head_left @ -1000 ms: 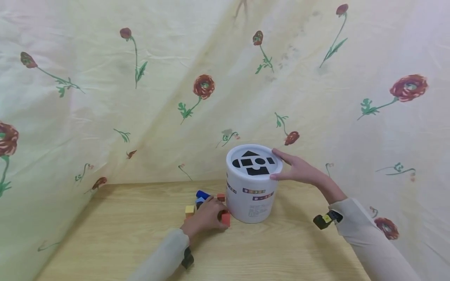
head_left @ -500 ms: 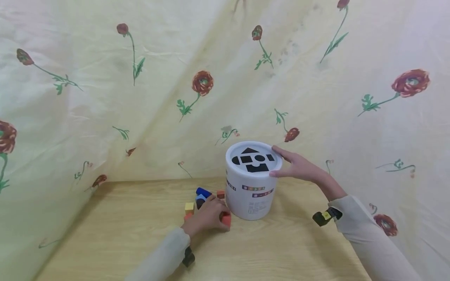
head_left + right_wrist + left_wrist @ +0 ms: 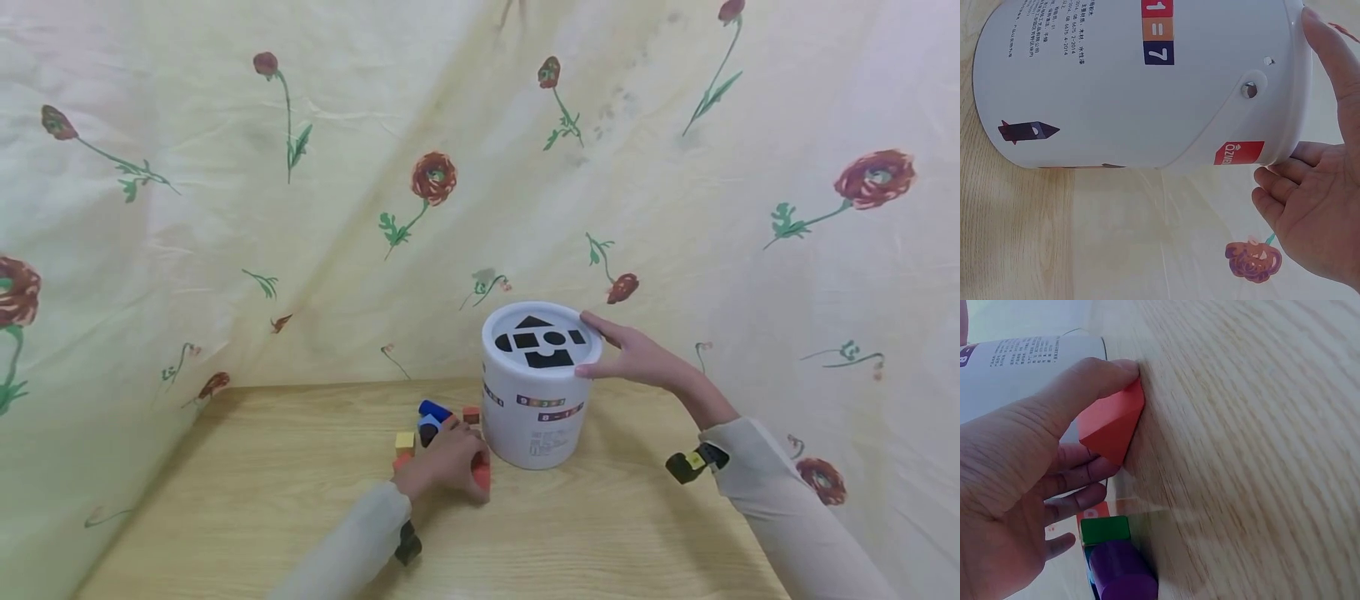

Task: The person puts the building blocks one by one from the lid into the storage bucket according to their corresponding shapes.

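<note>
From the head, the left hand (image 3: 450, 461) covers most of a red triangular block (image 3: 1110, 419); the left wrist view reveals its sloping faces, the piece on the bench (image 3: 585, 533) with its fingers gripping it between thumb and fingertips. That view also shows a green rectangular block (image 3: 1105, 530) touching a purple rounded block (image 3: 1124, 572), while the head view shows a yellow cube (image 3: 405, 442) and a dark-blue cylinder (image 3: 435, 410) behind the hand. The right hand (image 3: 637, 360) has its fingers clasping the rim of a white cylindrical bucket (image 3: 536, 429), upright just beside the red block. Only the head view shows the lid's black shaped openings; only the right wrist view, the printed rocket (image 3: 1025, 130) and silvery rivet (image 3: 1249, 90).
</note>
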`<action>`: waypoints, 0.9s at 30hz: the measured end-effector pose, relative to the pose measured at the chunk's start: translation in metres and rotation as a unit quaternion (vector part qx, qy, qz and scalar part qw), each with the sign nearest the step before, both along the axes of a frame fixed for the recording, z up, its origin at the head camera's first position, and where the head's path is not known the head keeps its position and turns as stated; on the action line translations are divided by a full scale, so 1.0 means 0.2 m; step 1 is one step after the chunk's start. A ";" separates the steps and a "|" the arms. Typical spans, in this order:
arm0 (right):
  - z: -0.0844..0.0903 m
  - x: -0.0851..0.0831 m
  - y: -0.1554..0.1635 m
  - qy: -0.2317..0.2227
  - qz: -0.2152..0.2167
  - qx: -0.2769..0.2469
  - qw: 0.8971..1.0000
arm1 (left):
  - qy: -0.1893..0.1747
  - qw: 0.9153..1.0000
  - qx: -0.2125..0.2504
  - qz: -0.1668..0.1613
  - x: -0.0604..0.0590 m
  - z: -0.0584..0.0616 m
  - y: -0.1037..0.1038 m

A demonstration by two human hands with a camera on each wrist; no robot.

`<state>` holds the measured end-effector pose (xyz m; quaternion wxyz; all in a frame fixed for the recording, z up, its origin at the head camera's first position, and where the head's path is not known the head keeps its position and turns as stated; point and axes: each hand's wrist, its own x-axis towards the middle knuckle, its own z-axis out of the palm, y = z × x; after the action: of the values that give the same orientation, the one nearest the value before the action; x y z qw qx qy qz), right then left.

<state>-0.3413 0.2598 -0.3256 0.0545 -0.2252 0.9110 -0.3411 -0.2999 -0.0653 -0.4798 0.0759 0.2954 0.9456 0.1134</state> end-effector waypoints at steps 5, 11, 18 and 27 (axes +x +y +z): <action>-0.01 0.00 0.00 -0.002 -0.004 -0.001 1.000 | -0.012 1.000 -0.016 -0.001 0.01 0.00 0.01; -0.01 0.00 0.00 -0.001 -0.003 0.001 1.000 | -0.018 1.000 -0.012 0.001 0.01 -0.01 0.00; -0.02 -0.01 0.01 0.000 -0.005 0.004 1.000 | -0.020 1.000 0.005 0.002 0.02 -0.01 0.00; 0.00 0.00 0.00 0.000 -0.001 0.007 1.000 | -0.024 0.999 0.041 -0.003 0.05 0.01 -0.01</action>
<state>-0.3418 0.2600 -0.3259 0.0558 -0.2234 0.9137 -0.3349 -0.2908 -0.0680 -0.4781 0.0871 0.2984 0.9371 0.1590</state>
